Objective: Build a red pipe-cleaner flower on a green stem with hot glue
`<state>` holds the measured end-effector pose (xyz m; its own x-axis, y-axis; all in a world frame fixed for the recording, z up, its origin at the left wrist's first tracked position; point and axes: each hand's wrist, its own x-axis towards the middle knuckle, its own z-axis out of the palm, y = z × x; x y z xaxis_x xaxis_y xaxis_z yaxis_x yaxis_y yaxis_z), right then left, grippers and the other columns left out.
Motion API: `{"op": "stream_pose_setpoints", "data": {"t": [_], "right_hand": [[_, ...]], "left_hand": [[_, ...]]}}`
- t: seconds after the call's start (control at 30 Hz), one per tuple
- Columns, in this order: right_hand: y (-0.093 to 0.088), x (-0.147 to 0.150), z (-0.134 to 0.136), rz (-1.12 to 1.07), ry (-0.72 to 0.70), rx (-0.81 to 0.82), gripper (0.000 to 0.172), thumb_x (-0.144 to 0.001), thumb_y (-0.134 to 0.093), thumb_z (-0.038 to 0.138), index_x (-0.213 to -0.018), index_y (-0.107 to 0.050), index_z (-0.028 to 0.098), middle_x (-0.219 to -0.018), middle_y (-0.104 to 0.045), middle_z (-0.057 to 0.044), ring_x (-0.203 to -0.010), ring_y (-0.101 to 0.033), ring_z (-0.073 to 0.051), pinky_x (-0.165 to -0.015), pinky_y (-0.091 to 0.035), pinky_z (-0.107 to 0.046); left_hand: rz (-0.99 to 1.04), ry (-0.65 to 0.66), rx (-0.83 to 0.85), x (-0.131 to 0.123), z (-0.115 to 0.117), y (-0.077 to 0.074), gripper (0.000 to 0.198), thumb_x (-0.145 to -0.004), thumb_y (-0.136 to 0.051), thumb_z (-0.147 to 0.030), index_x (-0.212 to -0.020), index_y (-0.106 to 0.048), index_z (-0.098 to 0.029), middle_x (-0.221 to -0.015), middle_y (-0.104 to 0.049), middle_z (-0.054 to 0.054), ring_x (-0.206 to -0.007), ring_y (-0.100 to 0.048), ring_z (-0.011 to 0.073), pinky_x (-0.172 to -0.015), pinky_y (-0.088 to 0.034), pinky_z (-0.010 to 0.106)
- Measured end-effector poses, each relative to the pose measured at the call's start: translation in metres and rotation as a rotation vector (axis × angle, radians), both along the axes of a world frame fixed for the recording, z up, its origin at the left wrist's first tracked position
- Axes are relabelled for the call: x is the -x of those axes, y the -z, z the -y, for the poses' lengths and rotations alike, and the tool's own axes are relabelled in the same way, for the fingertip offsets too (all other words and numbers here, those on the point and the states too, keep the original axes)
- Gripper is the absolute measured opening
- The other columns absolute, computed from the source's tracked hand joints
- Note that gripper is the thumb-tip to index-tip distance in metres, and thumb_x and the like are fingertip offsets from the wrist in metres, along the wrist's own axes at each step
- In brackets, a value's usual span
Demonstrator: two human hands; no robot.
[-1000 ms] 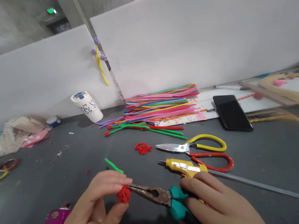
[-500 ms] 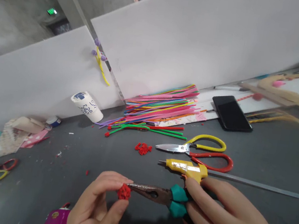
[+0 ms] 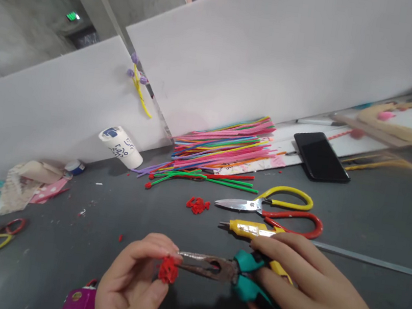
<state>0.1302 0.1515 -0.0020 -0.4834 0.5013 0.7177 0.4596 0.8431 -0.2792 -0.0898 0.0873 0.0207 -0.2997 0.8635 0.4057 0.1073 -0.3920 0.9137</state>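
Between the thumb and fingers of my left hand (image 3: 136, 281) is a small crumpled red piece (image 3: 168, 270). My right hand (image 3: 309, 294) is closed round the teal handles of long-nose pliers (image 3: 222, 269). The plier jaws are parted, their tips at the upper right side of the red piece. Just behind my right hand lies a yellow glue gun (image 3: 247, 229) with a clear glue stick. Scissors (image 3: 237, 204) with yellow and red handles lie beyond it, and a little heap of red bits (image 3: 197, 205) is left of their tips.
Colourful pipe cleaners (image 3: 223, 144) are piled at the white partition, beside a white cup (image 3: 120, 147). A black phone (image 3: 321, 156) rests at the back right. A purple object (image 3: 78, 303) and smaller scissors (image 3: 5, 234) are at left.
The plier jaws and handles have opened apart. The red piece has shifted slightly left and down with my left hand, and my right fingers have spread with the handles.
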Motion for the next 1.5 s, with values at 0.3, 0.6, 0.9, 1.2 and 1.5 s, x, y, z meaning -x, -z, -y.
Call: {"op": "stream_pose_setpoints", "data": {"t": [0.3, 0.6, 0.9, 1.2, 1.5], "right_hand": [[0.0033, 0.0027, 0.002, -0.127, -0.163, 0.354, 0.016, -0.079, -0.054, 0.017, -0.068, -0.064, 0.024, -0.081, -0.063, -0.003, -0.074, -0.063, -0.016, -0.068, -0.053, -0.026], [0.0054, 0.0035, 0.0041, -0.144, -0.227, 0.431, 0.018, -0.08, -0.055, 0.017, -0.066, -0.063, 0.024, -0.081, -0.065, -0.004, -0.07, -0.063, -0.016, -0.067, -0.053, -0.025], [0.0079, 0.0035, 0.0041, -0.147, -0.246, 0.426, 0.017, -0.08, -0.055, 0.016, -0.069, -0.065, 0.024, -0.08, -0.064, -0.001, -0.07, -0.061, -0.014, -0.066, -0.051, -0.024], [0.0088, 0.0042, 0.0046, -0.169, -0.25, 0.421, 0.019, -0.08, -0.054, 0.014, -0.067, -0.063, 0.024, -0.08, -0.065, -0.002, -0.071, -0.061, -0.014, -0.065, -0.05, -0.023], [0.0019, 0.0053, 0.0028, -0.077, -0.042, 0.05, 0.04, -0.091, -0.039, 0.019, -0.061, -0.064, 0.023, -0.068, -0.066, -0.006, -0.062, -0.059, -0.019, -0.057, -0.049, -0.029]], "left_hand": [[-0.021, -0.011, -0.097, -0.0015, -0.0047, 0.0024, 0.015, -0.071, -0.076, -0.016, -0.085, -0.075, -0.022, -0.076, -0.073, 0.004, -0.082, -0.066, 0.0175, -0.079, -0.057, 0.027], [-0.004, -0.011, -0.134, -0.0025, -0.006, 0.0024, 0.015, -0.07, -0.077, -0.019, -0.085, -0.075, -0.022, -0.076, -0.072, 0.001, -0.081, -0.065, 0.0155, -0.081, -0.056, 0.026], [-0.022, 0.008, -0.134, -0.0035, -0.0055, 0.0037, 0.014, -0.071, -0.077, -0.018, -0.084, -0.074, -0.021, -0.076, -0.071, 0.001, -0.08, -0.064, 0.0152, -0.081, -0.056, 0.025], [-0.025, 0.044, -0.123, -0.0021, -0.0051, 0.0049, 0.014, -0.074, -0.075, -0.018, -0.088, -0.073, -0.021, -0.08, -0.071, 0.0, -0.083, -0.063, 0.0141, -0.085, -0.054, 0.024], [-0.028, 0.045, -0.078, -0.0001, -0.0028, 0.0087, 0.017, -0.076, -0.072, -0.015, -0.091, -0.072, -0.023, -0.083, -0.071, 0.0, -0.088, -0.063, 0.0139, -0.087, -0.053, 0.024]]}}
